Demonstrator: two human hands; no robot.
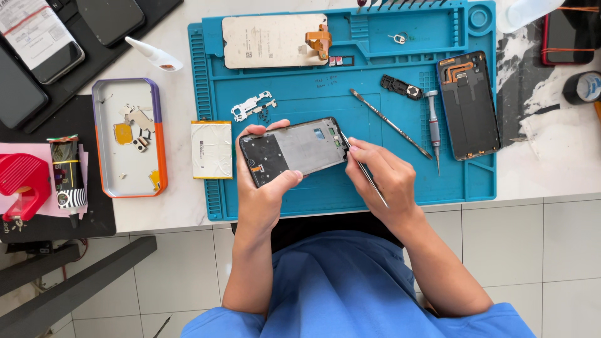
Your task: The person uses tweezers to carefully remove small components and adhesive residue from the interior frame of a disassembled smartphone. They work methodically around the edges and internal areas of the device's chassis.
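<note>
We hold an opened phone frame (293, 151) in our left hand (263, 188), fingers wrapped around its left end, thumb on the near edge. The frame hovers over the near edge of the blue mat (350, 181) on the counter (551, 163). Our right hand (382, 178) pinches a thin pair of tweezers (364, 170), the tip touching the frame's right end.

On the mat, toward its far edge, lies a screen panel (269, 40) face down with an orange ribbon cable. A small metal bracket (252, 105) lies just beyond the frame. To the right lie a metal pry tool (391, 123), a screwdriver (434, 125) and a dark back cover (469, 105) near the mat's right edge. Left of the mat rests a white battery (211, 149), and beyond it a tray (106, 169) with small parts.
</note>
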